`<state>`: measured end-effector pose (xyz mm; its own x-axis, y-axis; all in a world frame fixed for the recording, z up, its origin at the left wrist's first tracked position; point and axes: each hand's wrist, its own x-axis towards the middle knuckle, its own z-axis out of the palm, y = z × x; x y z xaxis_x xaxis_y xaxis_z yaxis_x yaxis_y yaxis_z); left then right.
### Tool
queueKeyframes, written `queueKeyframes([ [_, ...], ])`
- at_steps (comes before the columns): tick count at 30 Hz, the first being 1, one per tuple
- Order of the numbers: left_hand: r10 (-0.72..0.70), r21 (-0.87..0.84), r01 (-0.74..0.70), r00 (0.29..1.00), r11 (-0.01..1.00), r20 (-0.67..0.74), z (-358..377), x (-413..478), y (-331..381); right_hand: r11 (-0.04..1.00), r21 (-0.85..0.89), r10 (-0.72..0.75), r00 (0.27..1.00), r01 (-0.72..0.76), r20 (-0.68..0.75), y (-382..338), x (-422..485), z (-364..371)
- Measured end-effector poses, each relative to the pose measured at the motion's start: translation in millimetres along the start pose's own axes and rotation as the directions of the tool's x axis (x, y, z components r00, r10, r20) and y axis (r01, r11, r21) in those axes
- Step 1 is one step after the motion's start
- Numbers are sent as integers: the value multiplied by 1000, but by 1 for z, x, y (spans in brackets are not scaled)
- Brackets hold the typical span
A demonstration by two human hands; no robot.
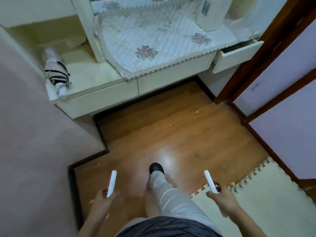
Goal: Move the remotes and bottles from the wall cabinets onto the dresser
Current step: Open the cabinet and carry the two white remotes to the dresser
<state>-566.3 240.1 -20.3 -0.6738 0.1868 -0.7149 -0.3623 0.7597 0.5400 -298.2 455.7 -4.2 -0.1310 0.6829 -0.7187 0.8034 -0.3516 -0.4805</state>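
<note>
My left hand (102, 200) grips a slim white remote (112, 183) by its lower end, held upright low in the view. My right hand (222, 197) grips a second white remote (210, 181), tilted slightly left. Both hang over the wooden floor, well short of the cream dresser (171, 74) ahead. The dresser top carries a white flowered cloth (153, 41). No bottles are visible.
A folded striped umbrella (56, 72) lies on the low shelf left of the dresser. A white cylindrical appliance (212, 14) stands at the back right of the cloth. A small drawer (237, 55) hangs open at right. Foam mat (256, 194) and a wooden door frame (256, 62) lie right; a wall at left.
</note>
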Motion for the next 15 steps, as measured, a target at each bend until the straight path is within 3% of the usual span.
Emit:
queueKeyframes([
  [4, 32, -58, -33, 999, 998, -8, 4, 32, 71, 997, -81, -12, 999, 15, 39, -73, 63, -15],
  [7, 63, -71, -66, 997, 995, -40, -6, 53, 114, 984, -131, -109, 991, 119, 79, -140, 96, -18],
  [11, -3, -92, -4, 997, 996, -73, -18, 79, 143, 966, -81, -238, 968, 244, 81, -218, 125, -11],
  [15, -14, -114, 11, 1000, 993, -23, -24, 112, 172, 970, -45, -234, 970, 238, 70, -255, 146, -1],
])
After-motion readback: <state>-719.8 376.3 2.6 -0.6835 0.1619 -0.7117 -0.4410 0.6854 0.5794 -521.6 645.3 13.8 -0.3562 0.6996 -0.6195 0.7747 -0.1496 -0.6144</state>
